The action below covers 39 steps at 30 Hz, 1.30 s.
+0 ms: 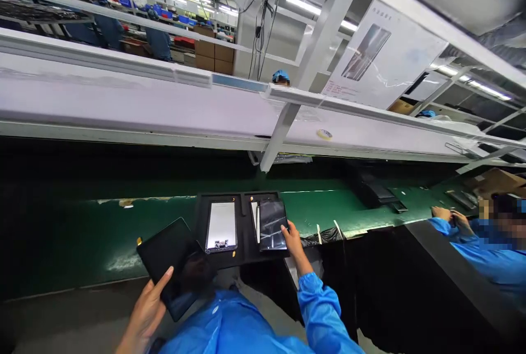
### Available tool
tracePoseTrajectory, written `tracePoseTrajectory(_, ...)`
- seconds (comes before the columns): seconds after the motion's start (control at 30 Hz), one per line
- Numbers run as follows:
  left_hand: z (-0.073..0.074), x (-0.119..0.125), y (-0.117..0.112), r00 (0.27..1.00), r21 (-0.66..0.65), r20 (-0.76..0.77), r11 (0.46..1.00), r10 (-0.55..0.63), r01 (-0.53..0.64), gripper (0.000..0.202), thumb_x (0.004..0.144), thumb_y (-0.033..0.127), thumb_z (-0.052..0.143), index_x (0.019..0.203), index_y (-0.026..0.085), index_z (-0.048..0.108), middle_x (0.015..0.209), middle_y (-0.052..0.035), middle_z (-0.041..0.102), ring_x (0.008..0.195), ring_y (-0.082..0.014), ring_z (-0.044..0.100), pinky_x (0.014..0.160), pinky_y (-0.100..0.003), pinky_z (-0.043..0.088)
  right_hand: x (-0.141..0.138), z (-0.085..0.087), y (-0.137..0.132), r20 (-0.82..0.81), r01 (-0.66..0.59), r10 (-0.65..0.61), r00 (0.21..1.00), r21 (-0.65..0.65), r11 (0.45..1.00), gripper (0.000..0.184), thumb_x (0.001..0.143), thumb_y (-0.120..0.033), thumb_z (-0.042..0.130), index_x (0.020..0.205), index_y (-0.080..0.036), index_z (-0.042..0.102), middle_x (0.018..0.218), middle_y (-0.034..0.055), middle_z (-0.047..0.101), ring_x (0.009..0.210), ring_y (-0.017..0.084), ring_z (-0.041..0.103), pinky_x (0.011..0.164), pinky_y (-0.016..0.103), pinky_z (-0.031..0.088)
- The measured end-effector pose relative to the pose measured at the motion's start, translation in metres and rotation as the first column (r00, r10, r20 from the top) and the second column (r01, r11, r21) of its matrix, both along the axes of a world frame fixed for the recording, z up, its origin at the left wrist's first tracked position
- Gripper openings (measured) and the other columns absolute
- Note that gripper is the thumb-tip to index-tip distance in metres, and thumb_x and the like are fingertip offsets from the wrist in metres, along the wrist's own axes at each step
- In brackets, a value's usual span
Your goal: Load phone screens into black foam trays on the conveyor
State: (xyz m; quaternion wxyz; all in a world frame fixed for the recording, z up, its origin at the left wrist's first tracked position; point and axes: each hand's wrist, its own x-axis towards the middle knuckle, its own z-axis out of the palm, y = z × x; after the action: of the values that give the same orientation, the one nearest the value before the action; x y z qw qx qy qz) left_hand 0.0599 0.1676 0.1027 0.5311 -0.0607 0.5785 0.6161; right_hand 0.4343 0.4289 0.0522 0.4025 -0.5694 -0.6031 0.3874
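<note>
Head view: the left hand (144, 310) is closed on the lower edge of a black tablet (168, 250), thumb across its glossy face, holding it tilted just beside a black foam tray (242, 258). The right hand (292, 240) sits at the near edge of a glossy dark panel (273, 225) in the tray's right compartment; whether it grips the panel or only touches it cannot be told. A metal-framed panel with a white face (221, 227) lies in the left compartment. The tray rests on a green conveyor belt (312, 200), with open belt to its left, and a crumpled black plastic bag (322, 236) lies near its right side. Farther right, a co-worker's hands (452, 217) hold something dark, partly hidden and hard to make out.
</note>
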Motion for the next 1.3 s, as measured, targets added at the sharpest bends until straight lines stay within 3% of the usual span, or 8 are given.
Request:
tracePoseTrajectory(0.23,0.002,0.043,0.028,0.983,0.039,0.011,0.983,0.181,-0.181,0.038,0.096,0.012,0.06,0.133,0.018,0.066,0.113,-0.0064,0.081,0.118,-0.021,0.071,0.11,-0.034,0.052,0.001,-0.017,0.054,-0.092,-0.125,0.12,0.989,-0.049,0.991,0.059,0.079,-0.053,0.063,0.122,-0.013,0.063,0.122,0.0159,0.072,0.111,0.027,0.065,0.103,0.041,0.049)
tracePoseTrajectory(0.47,0.002,0.051,0.039,0.985,0.03,0.009,0.984,0.175,-0.175,0.033,0.096,0.008,0.059,0.125,0.019,0.07,0.114,-0.0068,0.081,0.115,-0.0213,0.073,0.117,-0.042,0.047,-0.012,-0.037,0.039,-0.188,-0.129,0.103,0.977,-0.136,0.982,0.056,0.073,-0.053,0.071,0.116,-0.017,0.068,0.113,0.0115,0.076,0.105,0.027,0.069,0.099,0.042,0.053)
tracePoseTrajectory(0.8,-0.008,0.032,0.049,0.995,0.086,0.048,0.992,0.084,-0.088,0.032,0.094,0.011,0.062,0.125,0.019,0.07,0.115,-0.0061,0.08,0.117,-0.0213,0.071,0.12,-0.042,0.044,-0.018,-0.034,0.035,-0.183,-0.156,0.125,0.975,-0.169,0.973,0.064,0.077,-0.057,0.065,0.125,-0.015,0.064,0.119,0.0147,0.075,0.103,0.027,0.072,0.093,0.042,0.057)
tracePoseTrajectory(0.93,-0.018,0.023,0.046,0.995,0.117,0.071,0.99,0.073,-0.081,0.029,0.093,0.011,0.065,0.12,0.017,0.072,0.113,-0.0079,0.081,0.111,-0.0217,0.074,0.11,-0.037,0.054,-0.021,-0.027,0.033,0.144,-0.03,0.05,0.988,-0.139,0.99,0.061,0.084,-0.045,0.055,0.133,-0.009,0.061,0.114,0.0173,0.076,0.104,0.03,0.071,0.096,0.045,0.055)
tracePoseTrajectory(1.0,-0.018,0.02,0.045,0.994,0.129,0.072,0.988,0.078,-0.087,0.027,0.091,0.012,0.067,0.118,0.015,0.072,0.109,-0.0089,0.081,0.107,-0.023,0.076,0.105,-0.037,0.057,-0.023,-0.021,0.027,0.403,0.022,0.022,0.915,-0.103,0.994,0.061,0.087,-0.037,0.051,0.139,-0.005,0.058,0.115,0.0209,0.074,0.109,0.033,0.069,0.099,0.047,0.052)
tracePoseTrajectory(1.1,-0.015,0.018,0.047,0.993,0.126,0.06,0.986,0.103,-0.109,0.024,0.087,0.012,0.072,0.11,0.014,0.073,0.102,-0.0092,0.082,0.1,-0.0245,0.077,0.101,-0.04,0.06,-0.026,-0.01,0.014,0.663,-0.062,0.051,0.747,-0.007,0.998,0.06,0.089,-0.033,0.049,0.14,-0.002,0.057,0.132,0.0268,0.064,0.125,0.038,0.06,0.106,0.05,0.046)
tracePoseTrajectory(1.2,-0.01,0.015,0.051,0.992,0.131,0.067,0.984,0.111,-0.119,0.024,0.079,0.015,0.08,0.102,0.014,0.074,0.1,-0.0094,0.082,0.101,-0.0273,0.077,0.099,-0.042,0.06,-0.031,0.003,0.006,0.745,-0.127,0.03,0.667,0.074,0.989,0.058,0.091,-0.034,0.048,0.136,-0.001,0.06,0.142,0.0311,0.054,0.133,0.043,0.051,0.11,0.056,0.042)
tracePoseTrajectory(1.3,-0.009,0.011,0.052,0.997,0.151,0.051,0.986,0.064,-0.071,0.039,0.067,0.028,0.091,0.1,0.014,0.075,0.1,-0.0108,0.082,0.104,-0.0311,0.076,0.099,-0.044,0.059,-0.046,0.013,-0.003,0.628,-0.21,0.094,0.773,0.113,0.971,0.054,0.093,-0.037,0.046,0.133,-0.005,0.063,0.144,0.0275,0.054,0.136,0.039,0.05,0.111,0.056,0.043)
